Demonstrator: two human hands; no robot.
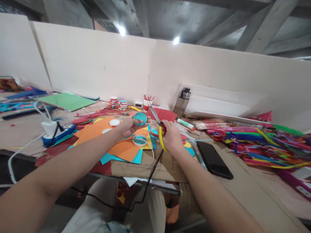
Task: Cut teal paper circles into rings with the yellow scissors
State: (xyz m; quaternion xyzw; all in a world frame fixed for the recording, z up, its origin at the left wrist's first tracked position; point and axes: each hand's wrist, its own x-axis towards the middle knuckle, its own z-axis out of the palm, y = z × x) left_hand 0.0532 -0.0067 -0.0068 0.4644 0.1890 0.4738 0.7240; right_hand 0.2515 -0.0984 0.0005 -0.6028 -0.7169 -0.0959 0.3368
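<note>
My left hand (129,126) is closed on a small round teal disc (140,118) with a pale rim, held up above the paper. A pair of scissors (160,129) with yellow handles is in my right hand (171,136), its blades pointing up and away toward the back. The blades are apart from the disc. Below the hands lie orange paper sheets (123,149) and teal paper (107,158). A roll of white tape-like strip (141,140) rests near the front, its loose end curling over the cardboard.
A black phone (215,160) lies right of my right forearm. Colourful pipe cleaners (262,145) are piled at the right. A bottle (181,103) and red-and-white cup (147,105) stand by the partition. A power strip (59,134) with cables sits at the left; a black cable (154,170) hangs over the edge.
</note>
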